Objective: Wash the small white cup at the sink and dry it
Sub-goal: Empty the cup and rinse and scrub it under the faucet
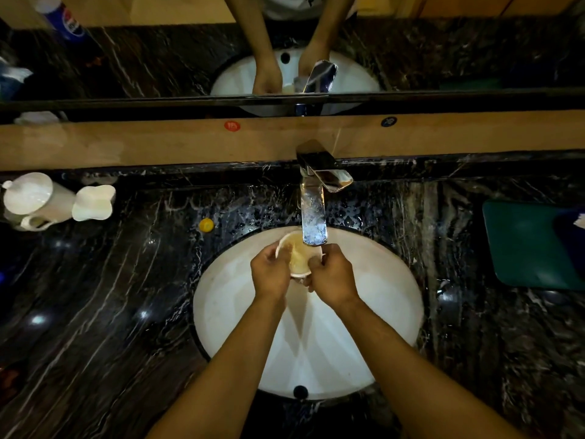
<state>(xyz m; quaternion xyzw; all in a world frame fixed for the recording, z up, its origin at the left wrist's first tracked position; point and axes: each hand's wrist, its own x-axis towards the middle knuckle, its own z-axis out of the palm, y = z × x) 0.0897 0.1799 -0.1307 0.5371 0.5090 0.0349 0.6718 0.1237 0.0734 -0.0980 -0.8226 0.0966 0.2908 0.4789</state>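
Head view: small white cup (299, 256) held over the sink basin (380, 280) at its far rim, under the faucet spout (313, 217); your left hand (270, 274) and right hand (332, 275) curl round its sides; likely wet, slippery, breakable; grip the wall, not the rim.

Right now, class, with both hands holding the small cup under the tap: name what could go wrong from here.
1. The small white cup is gripped by the left hand and right hand over the hard sink; wet fingers could slip and it might chip.
2. It sits close under the faucet spout, so lifting it carelessly could knock the rim.
3. Water may splash onto the dark counter.
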